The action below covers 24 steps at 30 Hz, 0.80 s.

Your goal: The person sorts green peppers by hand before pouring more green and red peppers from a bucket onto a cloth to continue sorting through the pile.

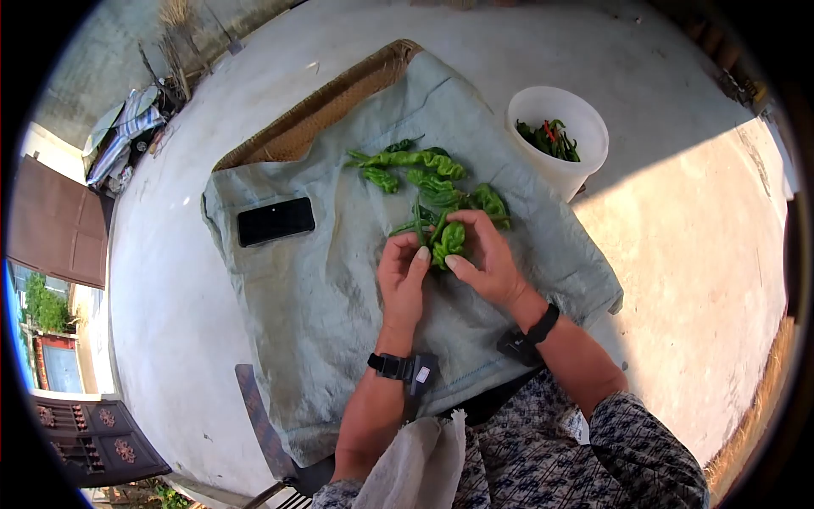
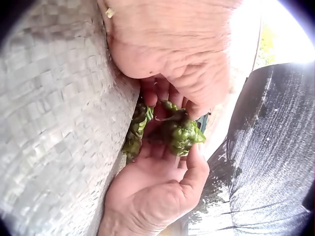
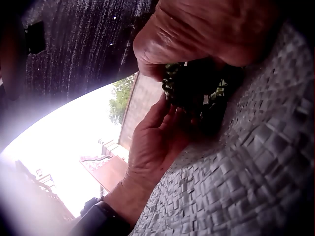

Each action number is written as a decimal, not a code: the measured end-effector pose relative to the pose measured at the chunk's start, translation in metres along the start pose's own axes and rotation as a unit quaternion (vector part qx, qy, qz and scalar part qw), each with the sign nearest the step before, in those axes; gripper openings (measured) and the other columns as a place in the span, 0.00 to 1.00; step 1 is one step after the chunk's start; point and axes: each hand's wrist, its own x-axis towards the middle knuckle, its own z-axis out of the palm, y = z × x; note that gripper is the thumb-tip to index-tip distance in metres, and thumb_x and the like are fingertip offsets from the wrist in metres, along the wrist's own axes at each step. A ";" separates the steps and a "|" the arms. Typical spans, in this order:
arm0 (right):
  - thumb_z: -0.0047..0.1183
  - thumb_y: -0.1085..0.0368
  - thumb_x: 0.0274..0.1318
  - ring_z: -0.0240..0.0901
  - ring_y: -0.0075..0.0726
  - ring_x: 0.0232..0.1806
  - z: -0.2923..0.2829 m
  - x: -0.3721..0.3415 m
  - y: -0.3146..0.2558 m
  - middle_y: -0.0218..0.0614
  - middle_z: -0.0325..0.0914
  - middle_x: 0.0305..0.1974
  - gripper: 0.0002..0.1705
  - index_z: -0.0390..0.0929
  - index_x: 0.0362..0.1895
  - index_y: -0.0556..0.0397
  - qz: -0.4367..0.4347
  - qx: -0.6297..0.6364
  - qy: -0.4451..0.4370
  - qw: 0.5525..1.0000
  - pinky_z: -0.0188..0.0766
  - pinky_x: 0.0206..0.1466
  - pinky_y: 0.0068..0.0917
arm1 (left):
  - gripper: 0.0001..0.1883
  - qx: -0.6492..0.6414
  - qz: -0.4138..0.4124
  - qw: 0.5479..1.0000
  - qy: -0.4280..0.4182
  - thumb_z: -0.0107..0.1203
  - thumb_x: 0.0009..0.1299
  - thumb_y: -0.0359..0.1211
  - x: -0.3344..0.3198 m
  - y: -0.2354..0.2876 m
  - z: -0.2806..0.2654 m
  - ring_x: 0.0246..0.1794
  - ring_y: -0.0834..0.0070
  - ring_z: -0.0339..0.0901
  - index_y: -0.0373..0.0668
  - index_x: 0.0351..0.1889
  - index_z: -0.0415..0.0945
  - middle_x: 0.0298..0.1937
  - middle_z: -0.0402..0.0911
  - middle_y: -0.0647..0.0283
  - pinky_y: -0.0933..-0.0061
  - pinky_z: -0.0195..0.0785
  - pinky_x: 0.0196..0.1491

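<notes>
Green-laden, pinched wrinkled pepper (image 1: 449,242) with left hand (image 1: 401,278) and right hand (image 1: 496,270), had peppers (image 1: 437,180) left on woven sheet (image 1: 339,339), others (image 1: 549,142) likely done in bucket (image 1: 587,174).

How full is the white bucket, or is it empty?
Partly filled: the white bucket holds green peppers and a red one, with bare inner wall showing above them.

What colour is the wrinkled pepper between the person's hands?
Bright green; the wrinkled pepper shows best in the head view.
</notes>
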 end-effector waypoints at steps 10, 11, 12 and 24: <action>0.68 0.65 0.66 0.76 0.36 0.68 -0.003 0.000 0.006 0.41 0.76 0.64 0.37 0.68 0.75 0.58 -0.031 -0.093 -0.013 0.995 0.72 0.74 0.36 | 0.12 0.089 0.013 0.996 0.004 0.52 0.87 0.25 -0.001 0.007 0.005 0.63 0.76 0.79 0.36 0.65 0.76 0.63 0.83 0.61 0.71 0.71 0.68; 0.67 0.66 0.67 0.73 0.35 0.70 -0.003 -0.001 0.006 0.41 0.74 0.66 0.38 0.66 0.76 0.58 -0.021 -0.099 -0.025 0.995 0.71 0.75 0.36 | 0.12 0.083 0.004 0.997 0.006 0.52 0.87 0.25 -0.002 0.007 0.005 0.63 0.76 0.79 0.36 0.65 0.76 0.62 0.83 0.61 0.71 0.71 0.68; 0.68 0.65 0.68 0.75 0.36 0.69 -0.002 -0.002 0.005 0.41 0.76 0.65 0.38 0.66 0.77 0.58 -0.023 -0.105 -0.023 0.994 0.73 0.74 0.36 | 0.12 0.083 0.005 0.996 0.008 0.51 0.87 0.25 -0.002 0.008 0.005 0.63 0.76 0.79 0.36 0.65 0.76 0.62 0.83 0.61 0.71 0.71 0.68; 0.70 0.62 0.64 0.83 0.47 0.64 0.001 0.001 0.000 0.48 0.82 0.62 0.36 0.72 0.73 0.57 -0.080 -0.154 0.008 0.985 0.77 0.69 0.39 | 0.14 0.151 0.031 0.988 0.018 0.50 0.89 0.28 0.001 0.000 0.003 0.61 0.76 0.77 0.36 0.68 0.76 0.61 0.82 0.63 0.72 0.69 0.68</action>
